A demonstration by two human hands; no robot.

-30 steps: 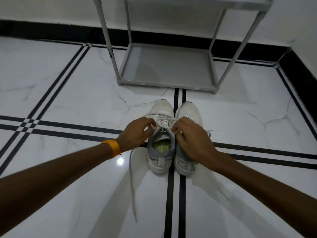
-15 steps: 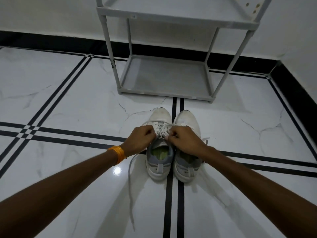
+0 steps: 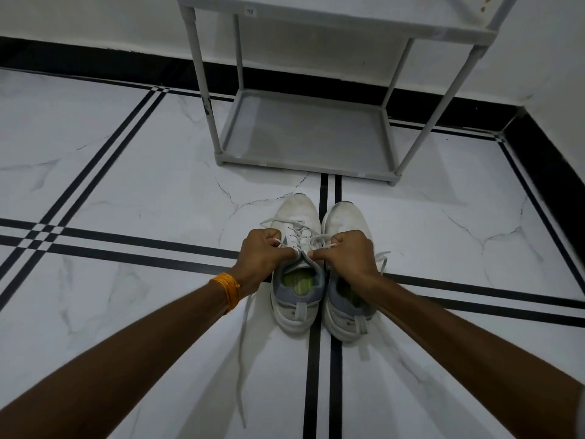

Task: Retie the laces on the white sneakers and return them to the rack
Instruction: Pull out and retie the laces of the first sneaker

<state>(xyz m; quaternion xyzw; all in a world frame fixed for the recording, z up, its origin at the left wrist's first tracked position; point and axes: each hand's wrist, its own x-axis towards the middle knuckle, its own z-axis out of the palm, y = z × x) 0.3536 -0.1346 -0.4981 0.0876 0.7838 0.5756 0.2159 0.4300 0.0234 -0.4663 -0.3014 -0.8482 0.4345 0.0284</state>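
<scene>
Two white sneakers stand side by side on the floor, toes toward the rack. The left sneaker (image 3: 299,217) has grey heel trim and a green insole; the right sneaker (image 3: 345,217) is partly covered by my right wrist. My left hand (image 3: 261,253) pinches one end of the left sneaker's white lace (image 3: 243,343), whose loose tail trails down the floor toward me. My right hand (image 3: 348,253) pinches the other end over the tongue. The grey shoe rack (image 3: 221,153) stands just beyond, its lowest shelf bare.
White marble floor with black inlay stripes (image 3: 313,375) running under the sneakers. A black skirting (image 3: 95,63) lines the white wall behind the rack, and a wall corner (image 3: 554,147) closes in at the right. An orange band (image 3: 226,288) sits on my left wrist.
My hands have drawn closer together over the left sneaker's tongue, still holding the lace ends. The camera tilted up, so the sneakers sit lower in view and more of the rack shows.
</scene>
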